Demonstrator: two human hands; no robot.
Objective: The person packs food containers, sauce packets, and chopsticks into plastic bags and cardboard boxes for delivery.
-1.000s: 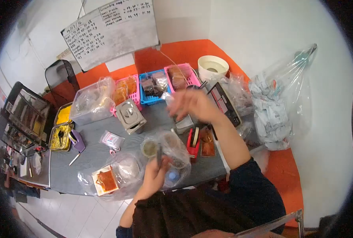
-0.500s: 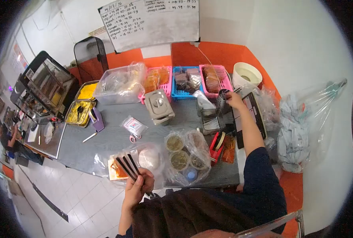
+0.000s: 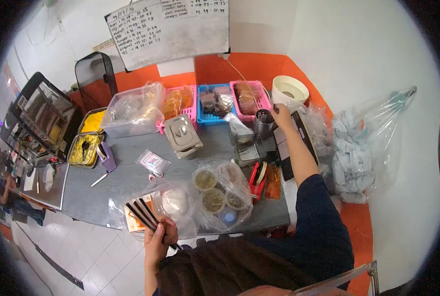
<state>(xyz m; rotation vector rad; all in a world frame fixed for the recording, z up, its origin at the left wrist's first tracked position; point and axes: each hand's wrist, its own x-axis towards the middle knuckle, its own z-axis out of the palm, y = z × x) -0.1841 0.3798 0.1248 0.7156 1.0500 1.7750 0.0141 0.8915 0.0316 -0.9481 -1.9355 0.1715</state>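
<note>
Black utensils [image 3: 140,213] in left hand [image 3: 159,241] overhang table's [image 3: 123,178] near edge.

Food stall counter: snack baskets [image 3: 215,103], display case [image 3: 40,121], handwritten whiteboard [image 3: 168,29].

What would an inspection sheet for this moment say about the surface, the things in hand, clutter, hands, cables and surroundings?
Surface: grey tabletop, crowded with items.
Job's things: bundle of dark slim utensils; round metal cup.
Clutter: clear plastic bag of round tubs; red tape dispenser; lidded steel box; blue plastic basket; black flat scale.
Hands: left hand closed around the utensils, off the table's near edge; right hand at the cup's rim, grip unclear.
Cables: thin cord running from the whiteboard toward the baskets.
Surroundings: written-on whiteboard; orange-and-white wall; glass display case; white tiled floor.
</note>
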